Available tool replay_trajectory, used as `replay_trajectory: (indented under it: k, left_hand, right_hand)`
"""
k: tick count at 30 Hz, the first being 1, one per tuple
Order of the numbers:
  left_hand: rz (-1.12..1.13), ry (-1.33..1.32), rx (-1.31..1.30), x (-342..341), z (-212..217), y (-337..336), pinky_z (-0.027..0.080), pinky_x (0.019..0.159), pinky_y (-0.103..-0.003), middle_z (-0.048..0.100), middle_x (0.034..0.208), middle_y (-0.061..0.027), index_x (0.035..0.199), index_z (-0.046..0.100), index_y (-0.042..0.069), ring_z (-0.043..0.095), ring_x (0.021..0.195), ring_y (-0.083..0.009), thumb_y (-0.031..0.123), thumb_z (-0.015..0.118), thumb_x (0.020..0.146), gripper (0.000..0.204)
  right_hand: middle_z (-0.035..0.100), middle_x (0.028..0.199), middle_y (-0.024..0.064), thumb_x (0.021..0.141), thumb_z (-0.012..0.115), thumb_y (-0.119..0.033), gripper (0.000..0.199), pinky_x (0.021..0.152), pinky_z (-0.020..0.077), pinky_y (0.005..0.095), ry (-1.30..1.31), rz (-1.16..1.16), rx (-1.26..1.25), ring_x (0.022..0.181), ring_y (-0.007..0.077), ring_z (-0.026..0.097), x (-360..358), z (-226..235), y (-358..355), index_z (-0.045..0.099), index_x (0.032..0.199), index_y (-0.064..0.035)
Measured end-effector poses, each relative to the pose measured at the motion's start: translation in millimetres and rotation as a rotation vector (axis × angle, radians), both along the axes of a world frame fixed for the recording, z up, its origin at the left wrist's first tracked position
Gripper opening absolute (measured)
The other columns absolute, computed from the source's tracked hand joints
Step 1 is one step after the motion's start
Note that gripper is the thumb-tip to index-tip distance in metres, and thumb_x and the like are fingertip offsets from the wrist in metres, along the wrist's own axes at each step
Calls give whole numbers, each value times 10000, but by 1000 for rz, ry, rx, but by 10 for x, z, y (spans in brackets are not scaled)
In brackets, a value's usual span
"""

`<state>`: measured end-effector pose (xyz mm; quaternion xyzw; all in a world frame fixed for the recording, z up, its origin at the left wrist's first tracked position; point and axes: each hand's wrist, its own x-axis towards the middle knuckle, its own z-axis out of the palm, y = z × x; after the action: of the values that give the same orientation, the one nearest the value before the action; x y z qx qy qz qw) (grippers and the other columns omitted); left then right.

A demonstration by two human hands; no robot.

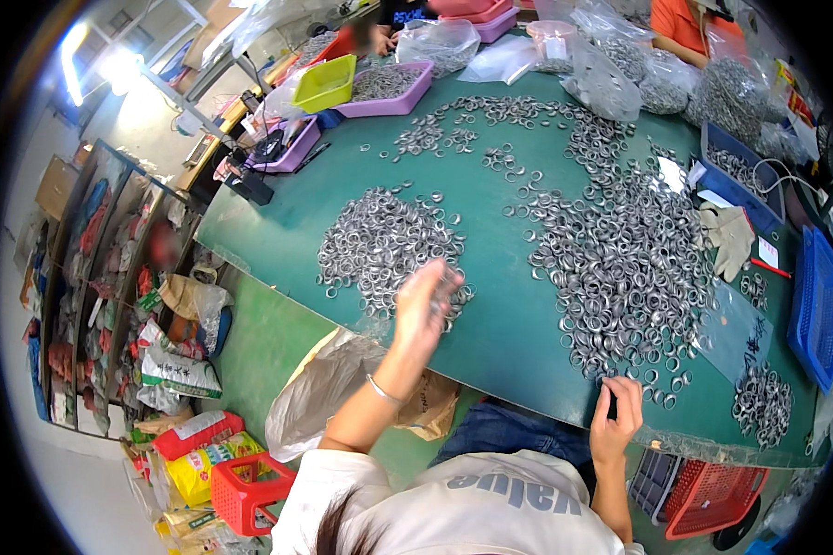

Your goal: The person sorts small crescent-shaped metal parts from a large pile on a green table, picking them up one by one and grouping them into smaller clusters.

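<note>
Metal rings [620, 268] lie in heaps across the green table [491, 342]; small, rigid, likely light and slippery (best pinched singly by the rim). Left hand [423, 301] hovers over the left heap [379, 245], fingers loosely curled; contents cannot be told. Right hand [615, 412] pinches at the table edge.

Left ring pile [384, 245]: small silvery metal rings, loosely heaped near the table's [491, 324] left edge.
Right ring pile [620, 268]: larger, same rings, spread flat toward the near edge.
Stray rings [504, 162]: scattered singly between piles.
</note>
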<state>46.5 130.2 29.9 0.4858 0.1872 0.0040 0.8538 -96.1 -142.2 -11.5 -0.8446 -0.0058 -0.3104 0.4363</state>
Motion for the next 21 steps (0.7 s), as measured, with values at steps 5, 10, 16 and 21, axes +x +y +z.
replay_trajectory:
  k: [5,10,16,21]
  left_hand:
    - [130,-246,699,746,140,675,398,457,-176,685,836,-80,1070,635,4,623,729,-94,151,661,860,258]
    - [261,-560,1460,1218,-126,1035,492,694,-331,680,856,-141,881,697,8,633,751,-248,69,689,751,144]
    - [-14,-552,1638,1288,-252,1173,502,786,-352,680,922,-169,921,703,30,653,856,-310,58,636,767,170]
    - [82,-669,1583,1152,-9,984,492,789,-394,654,941,-162,906,681,14,629,861,-335,57,632,777,144]
  right_hand:
    - [580,851,159,783,580,88,113,724,435,381,-27,32,-59,775,319,538,44,-16,9,600,884,39]
    - [584,850,159,789,576,87,106,720,440,375,-12,30,-66,773,311,544,50,-25,5,599,883,42]
    - [585,847,160,794,577,84,94,718,447,365,4,15,-68,774,302,552,43,-47,27,601,874,42]
    - [584,862,159,762,607,77,129,754,433,399,27,8,-30,793,324,547,33,-51,21,613,881,28]
